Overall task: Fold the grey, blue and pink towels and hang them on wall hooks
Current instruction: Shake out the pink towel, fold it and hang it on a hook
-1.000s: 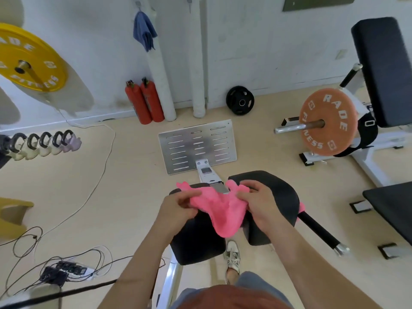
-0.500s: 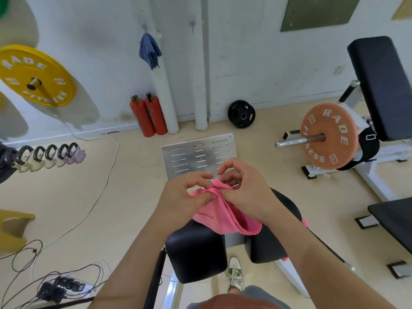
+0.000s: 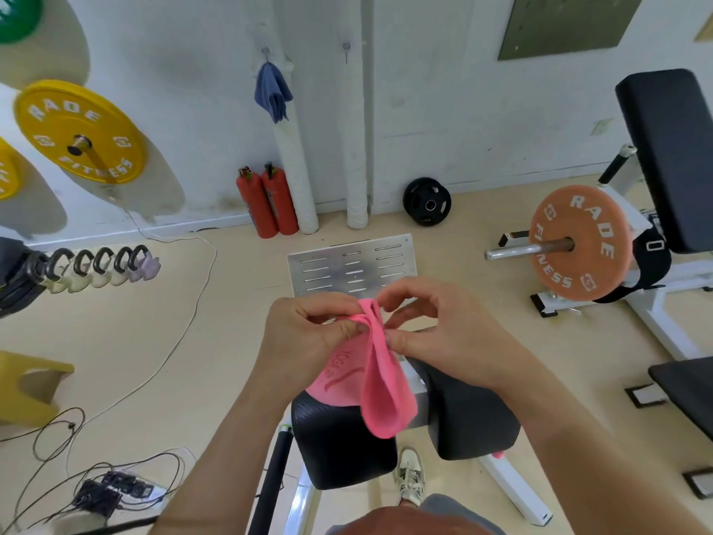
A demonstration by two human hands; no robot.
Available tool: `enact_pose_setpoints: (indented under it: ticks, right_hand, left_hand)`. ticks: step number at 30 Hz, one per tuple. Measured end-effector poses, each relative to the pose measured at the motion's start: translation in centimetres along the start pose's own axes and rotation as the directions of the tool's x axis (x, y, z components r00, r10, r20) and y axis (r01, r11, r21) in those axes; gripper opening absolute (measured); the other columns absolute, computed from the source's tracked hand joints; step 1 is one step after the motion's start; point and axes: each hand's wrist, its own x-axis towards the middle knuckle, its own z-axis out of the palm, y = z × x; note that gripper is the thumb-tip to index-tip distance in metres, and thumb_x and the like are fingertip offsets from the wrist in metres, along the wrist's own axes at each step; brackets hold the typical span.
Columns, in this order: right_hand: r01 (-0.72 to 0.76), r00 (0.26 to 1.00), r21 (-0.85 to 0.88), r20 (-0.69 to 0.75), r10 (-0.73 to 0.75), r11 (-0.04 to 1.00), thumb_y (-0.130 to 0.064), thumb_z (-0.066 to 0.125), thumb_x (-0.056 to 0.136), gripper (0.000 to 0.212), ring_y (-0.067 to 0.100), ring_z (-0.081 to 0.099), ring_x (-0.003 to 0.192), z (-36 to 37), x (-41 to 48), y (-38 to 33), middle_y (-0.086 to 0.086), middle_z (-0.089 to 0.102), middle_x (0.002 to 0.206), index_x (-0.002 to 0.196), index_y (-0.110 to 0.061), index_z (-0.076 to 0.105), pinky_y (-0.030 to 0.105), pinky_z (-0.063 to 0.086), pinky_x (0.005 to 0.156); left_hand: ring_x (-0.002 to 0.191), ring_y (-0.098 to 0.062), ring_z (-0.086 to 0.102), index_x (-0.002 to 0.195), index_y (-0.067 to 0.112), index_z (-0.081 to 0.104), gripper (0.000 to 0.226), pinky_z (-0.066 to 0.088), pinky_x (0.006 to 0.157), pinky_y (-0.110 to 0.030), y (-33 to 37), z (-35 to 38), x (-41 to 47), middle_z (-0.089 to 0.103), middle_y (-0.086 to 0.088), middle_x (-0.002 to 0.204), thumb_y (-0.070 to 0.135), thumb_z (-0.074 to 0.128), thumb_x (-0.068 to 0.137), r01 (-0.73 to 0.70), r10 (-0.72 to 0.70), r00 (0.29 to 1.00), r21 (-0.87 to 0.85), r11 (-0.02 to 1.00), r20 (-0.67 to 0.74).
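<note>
A pink towel point(image 3: 382, 384) hangs folded in a loop in front of me, above two black pads point(image 3: 343, 442). My left hand point(image 3: 304, 337) pinches its gathered top edge from the left. From the right, my right hand point(image 3: 436, 334) pinches the same edge with thumb and fingers. A blue towel point(image 3: 272, 90) hangs bunched on a wall hook point(image 3: 264, 52). To its right a second hook point(image 3: 346, 46) carries nothing. No grey towel shows in view.
Two red extinguishers point(image 3: 266, 202) and white padded pipes point(image 3: 297, 164) stand against the wall. A metal footplate point(image 3: 351, 264) lies ahead. An orange weight plate point(image 3: 578, 245) and bench are at right; cables and a power strip point(image 3: 112, 492) lie lower left.
Both hands lifted the pink towel off the black pads and brought its two top corners together, so it now hangs doubled. The view tilted up toward the wall.
</note>
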Motion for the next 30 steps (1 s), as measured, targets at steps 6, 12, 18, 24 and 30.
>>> enact_pose_setpoints:
  ticks: [6,12,18,24,30]
  right_hand:
    - [0.178,0.969,-0.262,-0.119,-0.215,0.948,-0.024,0.074,0.079,0.034,0.007,0.058,0.086,1.1,-0.4,0.1,-0.013,0.047,0.109,0.104,-0.030,0.051,0.023,0.053,0.064]
    - [0.310,0.869,-0.560,-0.161,-0.469,0.768,-0.030,0.037,0.085,0.017,0.010,0.044,0.061,1.2,-0.5,-0.5,0.005,0.050,0.103,0.097,-0.021,0.045,0.010,0.028,0.049]
    - [0.456,0.723,-0.658,-0.118,-0.680,0.599,-0.030,0.033,0.102,0.043,0.024,0.059,0.066,0.4,0.4,0.6,0.013,0.063,0.094,0.094,-0.006,0.068,0.028,0.047,0.050]
    - [0.338,0.897,-0.365,-0.153,-0.414,0.867,-0.018,0.063,0.088,0.017,0.006,0.066,0.075,-0.9,0.2,0.0,-0.009,0.074,0.084,0.099,-0.020,0.076,0.020,0.052,0.068]
    - [-0.139,0.989,0.363,0.089,0.115,0.921,-0.016,0.065,0.086,0.019,0.009,0.057,0.064,-2.1,0.5,-0.7,0.002,0.067,0.069,0.070,-0.014,0.075,0.022,0.045,0.064]
  left_hand:
    - [0.078,-0.014,0.070,0.076,0.015,0.077,0.024,0.053,0.072,-0.019,0.3,0.2,-0.1,0.075,0.000,0.080,-0.008,0.076,0.069,-0.002,0.001,1.000,-0.028,1.000,-0.001]
    - [0.074,-0.010,0.069,0.077,0.012,0.077,0.016,0.052,0.069,-0.017,0.7,0.5,-0.1,0.075,-0.003,0.076,-0.001,0.076,0.069,0.038,-0.035,0.999,-0.079,0.996,0.037]
    - [0.073,-0.016,0.069,0.077,0.011,0.077,0.011,0.054,0.069,-0.023,0.8,0.7,0.1,0.074,-0.006,0.075,0.011,0.075,0.066,0.073,-0.047,0.991,-0.220,0.973,0.123]
    - [0.084,-0.020,0.070,0.084,0.011,0.078,0.017,0.054,0.075,-0.028,0.8,0.2,0.3,0.075,-0.010,0.084,0.011,0.076,0.067,0.031,-0.001,0.993,-0.252,0.967,0.118]
    - [0.076,-0.012,0.068,0.080,0.003,0.075,0.016,0.051,0.071,-0.019,1.7,-0.4,0.5,0.074,-0.004,0.076,0.007,0.074,0.064,-0.023,0.045,0.989,-0.152,0.988,0.143]
